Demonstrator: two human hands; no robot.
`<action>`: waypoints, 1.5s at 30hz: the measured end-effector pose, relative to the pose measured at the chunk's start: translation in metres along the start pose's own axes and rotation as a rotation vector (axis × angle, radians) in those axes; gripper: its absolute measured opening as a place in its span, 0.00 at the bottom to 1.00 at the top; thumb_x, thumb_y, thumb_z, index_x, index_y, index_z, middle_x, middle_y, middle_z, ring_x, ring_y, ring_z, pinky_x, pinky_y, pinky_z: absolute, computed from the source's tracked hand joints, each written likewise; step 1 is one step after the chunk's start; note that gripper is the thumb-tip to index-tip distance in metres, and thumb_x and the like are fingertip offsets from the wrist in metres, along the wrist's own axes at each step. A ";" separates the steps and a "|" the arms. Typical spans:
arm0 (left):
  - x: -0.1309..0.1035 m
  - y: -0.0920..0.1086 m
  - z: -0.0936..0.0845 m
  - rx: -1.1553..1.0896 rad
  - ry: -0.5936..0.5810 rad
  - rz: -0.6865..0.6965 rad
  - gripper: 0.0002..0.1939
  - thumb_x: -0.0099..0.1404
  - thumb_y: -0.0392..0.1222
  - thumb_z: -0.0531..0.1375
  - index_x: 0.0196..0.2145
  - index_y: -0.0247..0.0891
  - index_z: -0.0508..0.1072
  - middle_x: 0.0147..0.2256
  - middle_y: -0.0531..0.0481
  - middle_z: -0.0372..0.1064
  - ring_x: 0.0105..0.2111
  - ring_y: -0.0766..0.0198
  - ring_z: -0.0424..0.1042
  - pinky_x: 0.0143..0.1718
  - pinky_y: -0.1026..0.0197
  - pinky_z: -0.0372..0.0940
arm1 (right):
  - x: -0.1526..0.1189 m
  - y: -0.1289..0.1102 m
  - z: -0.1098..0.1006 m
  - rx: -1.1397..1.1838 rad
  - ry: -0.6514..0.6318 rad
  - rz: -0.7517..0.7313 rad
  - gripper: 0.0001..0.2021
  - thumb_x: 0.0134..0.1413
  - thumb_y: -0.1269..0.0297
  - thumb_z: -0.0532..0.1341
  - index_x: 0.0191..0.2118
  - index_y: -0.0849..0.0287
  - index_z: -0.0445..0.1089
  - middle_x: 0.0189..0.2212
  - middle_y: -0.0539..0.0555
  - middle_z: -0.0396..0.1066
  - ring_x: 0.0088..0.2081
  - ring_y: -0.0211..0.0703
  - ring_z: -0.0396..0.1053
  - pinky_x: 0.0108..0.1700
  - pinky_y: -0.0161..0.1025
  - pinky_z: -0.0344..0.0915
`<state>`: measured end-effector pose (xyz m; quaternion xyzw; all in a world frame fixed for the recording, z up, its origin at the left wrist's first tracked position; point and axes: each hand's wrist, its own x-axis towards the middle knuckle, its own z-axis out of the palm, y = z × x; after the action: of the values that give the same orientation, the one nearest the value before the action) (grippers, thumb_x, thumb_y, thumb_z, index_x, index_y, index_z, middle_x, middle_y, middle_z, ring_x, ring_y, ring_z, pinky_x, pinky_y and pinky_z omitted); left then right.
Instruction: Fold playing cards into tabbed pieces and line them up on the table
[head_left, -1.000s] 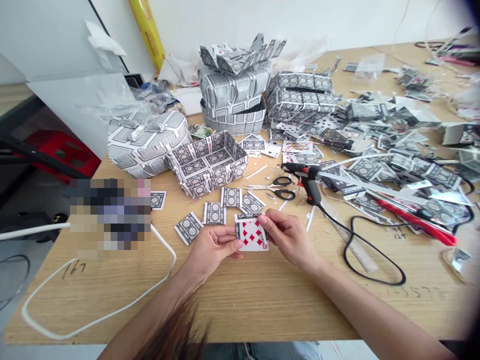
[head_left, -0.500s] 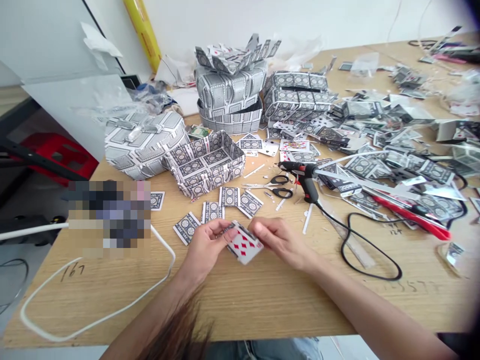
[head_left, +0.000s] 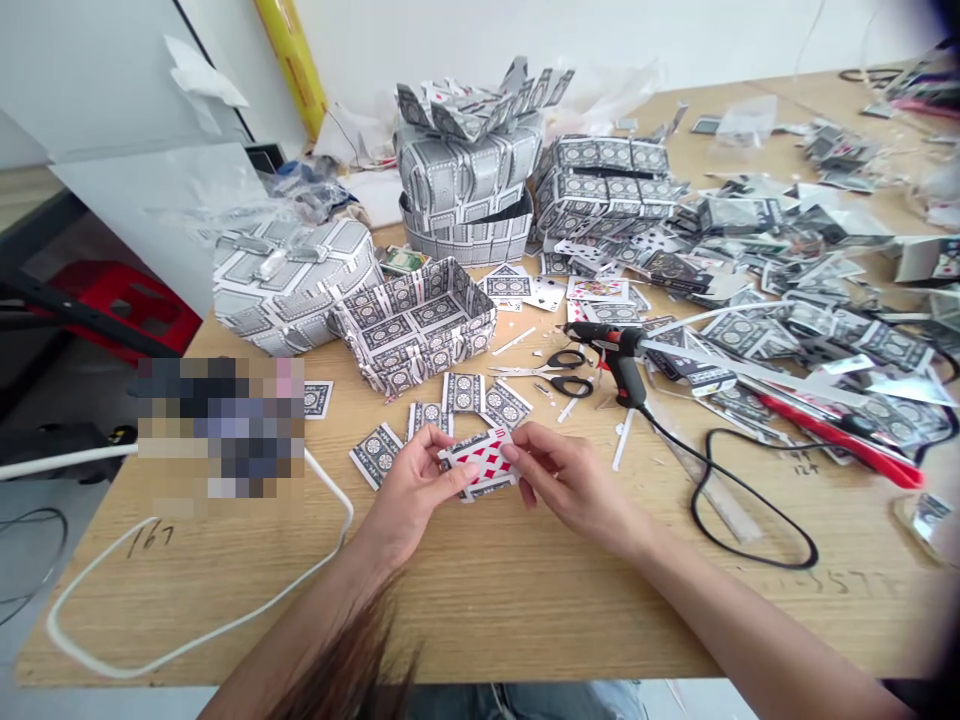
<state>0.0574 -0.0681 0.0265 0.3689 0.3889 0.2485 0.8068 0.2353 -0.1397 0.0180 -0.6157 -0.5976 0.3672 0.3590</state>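
Between my two hands is a playing card, red diamonds facing up, with folded patterned edges along its long sides. My left hand grips its left end, thumb on top. The thumb and fingers of my right hand pinch its right end. Just beyond my hands lie several patterned folded cards on the table. Behind them stands an open box woven from cards. To its right are black-handled scissors and a black glue gun.
A silver card-woven box stands at the left, with stacked woven baskets at the back. Loose cards heap on the right near a red-handled tool. A black cord and a white cable cross the wooden table.
The held card has turned to lie more level, its right end swinging up. My right fingers have closed onto that end. The view has shifted slightly.
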 end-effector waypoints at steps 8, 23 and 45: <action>0.005 -0.007 -0.008 0.413 -0.003 0.117 0.14 0.59 0.49 0.64 0.37 0.34 0.77 0.35 0.47 0.77 0.35 0.64 0.73 0.38 0.64 0.66 | 0.000 -0.001 -0.005 -0.120 -0.076 -0.064 0.12 0.66 0.59 0.50 0.34 0.58 0.65 0.23 0.48 0.65 0.24 0.34 0.62 0.28 0.32 0.55; 0.002 -0.008 -0.002 0.157 0.079 0.055 0.17 0.53 0.47 0.68 0.30 0.37 0.64 0.28 0.54 0.73 0.27 0.68 0.72 0.26 0.66 0.70 | 0.004 0.001 0.002 0.550 0.014 0.163 0.16 0.54 0.51 0.63 0.36 0.60 0.67 0.21 0.45 0.63 0.19 0.30 0.56 0.20 0.30 0.53; -0.001 -0.007 -0.002 0.212 0.098 0.175 0.09 0.51 0.43 0.69 0.28 0.35 0.77 0.29 0.49 0.77 0.27 0.67 0.74 0.29 0.67 0.71 | 0.003 -0.003 0.007 0.918 0.087 0.398 0.09 0.43 0.60 0.69 0.30 0.60 0.80 0.18 0.48 0.67 0.16 0.27 0.57 0.16 0.27 0.54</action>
<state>0.0559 -0.0725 0.0209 0.4718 0.4182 0.2932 0.7187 0.2277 -0.1369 0.0167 -0.5109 -0.2298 0.6275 0.5407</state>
